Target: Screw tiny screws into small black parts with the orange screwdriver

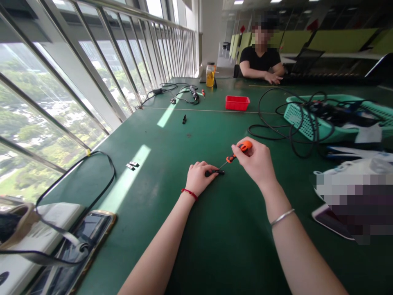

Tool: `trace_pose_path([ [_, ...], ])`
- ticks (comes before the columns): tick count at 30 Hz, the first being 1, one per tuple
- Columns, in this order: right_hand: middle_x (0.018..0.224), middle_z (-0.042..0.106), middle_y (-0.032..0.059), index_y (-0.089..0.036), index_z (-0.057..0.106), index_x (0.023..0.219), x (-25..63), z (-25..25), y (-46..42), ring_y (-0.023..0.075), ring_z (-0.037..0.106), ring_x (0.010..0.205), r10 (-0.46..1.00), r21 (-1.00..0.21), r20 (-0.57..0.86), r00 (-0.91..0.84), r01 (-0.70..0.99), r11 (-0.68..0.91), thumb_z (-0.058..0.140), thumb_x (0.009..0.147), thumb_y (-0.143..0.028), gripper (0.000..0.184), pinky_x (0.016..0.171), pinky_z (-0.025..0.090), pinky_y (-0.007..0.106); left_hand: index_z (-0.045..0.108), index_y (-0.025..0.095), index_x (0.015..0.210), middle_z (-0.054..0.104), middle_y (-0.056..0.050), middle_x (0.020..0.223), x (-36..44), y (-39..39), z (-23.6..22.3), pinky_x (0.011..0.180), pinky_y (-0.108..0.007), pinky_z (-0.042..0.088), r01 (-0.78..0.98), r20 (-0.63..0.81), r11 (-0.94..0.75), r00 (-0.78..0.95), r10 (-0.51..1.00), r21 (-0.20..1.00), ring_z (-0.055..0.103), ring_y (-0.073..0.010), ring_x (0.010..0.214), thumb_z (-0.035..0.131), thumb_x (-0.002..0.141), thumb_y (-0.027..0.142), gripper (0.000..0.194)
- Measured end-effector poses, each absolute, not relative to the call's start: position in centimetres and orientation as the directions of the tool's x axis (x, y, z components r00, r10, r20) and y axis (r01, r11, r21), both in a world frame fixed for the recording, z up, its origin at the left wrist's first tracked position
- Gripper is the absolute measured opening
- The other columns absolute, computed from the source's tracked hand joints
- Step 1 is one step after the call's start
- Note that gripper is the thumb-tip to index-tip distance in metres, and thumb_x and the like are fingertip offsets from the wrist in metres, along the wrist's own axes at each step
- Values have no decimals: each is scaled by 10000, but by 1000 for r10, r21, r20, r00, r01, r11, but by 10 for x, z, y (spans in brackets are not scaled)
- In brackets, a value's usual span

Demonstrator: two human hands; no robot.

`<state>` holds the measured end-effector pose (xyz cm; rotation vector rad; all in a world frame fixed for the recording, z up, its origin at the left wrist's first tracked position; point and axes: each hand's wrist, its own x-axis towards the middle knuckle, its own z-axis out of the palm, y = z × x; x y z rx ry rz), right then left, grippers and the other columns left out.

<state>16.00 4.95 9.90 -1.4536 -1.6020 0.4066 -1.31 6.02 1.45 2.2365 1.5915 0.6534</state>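
My right hand (pixel 256 159) is closed round the orange and black handle of a screwdriver (pixel 245 146). Its thin shaft slants down to the left, and the tip meets a small black elongated part (pixel 218 172) on the green table. With fingers pressed on that part, my left hand (pixel 199 174) holds it against the tabletop. I cannot make out the screw or hole at the tip. A similar small black piece (pixel 184 119) lies farther off, and small black-and-white pieces (pixel 132 165) lie to the left in a strip of sunlight.
A red bin (pixel 237 103) stands ahead on the green table (pixel 172 213). A teal basket (pixel 299 123) of cables is at right, beside a white bag (pixel 362 168). Cables and a jar (pixel 210 76) lie near the far end. A person (pixel 260 61) sits across. A phone-like device (pixel 95 229) lies left.
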Motion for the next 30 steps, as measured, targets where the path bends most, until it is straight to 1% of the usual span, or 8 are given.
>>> trace_pose_path([
  [5,507,480,-29,-216,533,689,163,96,52,121,449,458,922,-762,375,95,598,248,565,769,-434,235,474,337,244,712,302,950,654,1,861,-13,60,16,777,-342,350,801,176,-322,270,947,504,545,-186,865,596,824,375,186],
  [16,511,481,-28,-215,535,693,162,97,51,125,460,465,932,-768,352,86,596,235,566,765,-431,230,476,342,247,711,298,949,655,2,871,-12,60,15,772,-343,351,801,182,-330,276,944,499,545,-187,865,595,823,382,191],
  [25,500,474,-30,-214,538,687,161,97,51,122,449,456,921,-763,378,90,594,255,569,762,-432,232,475,341,247,712,296,952,657,-3,871,-12,58,17,781,-341,357,803,167,-316,269,949,506,546,-189,869,601,820,372,188],
  [30,507,478,-26,-216,531,679,160,97,51,126,453,465,927,-759,366,82,602,246,570,761,-426,228,479,343,251,713,301,953,656,-2,871,-12,59,17,779,-341,356,801,174,-320,269,947,507,544,-189,868,600,821,376,190],
])
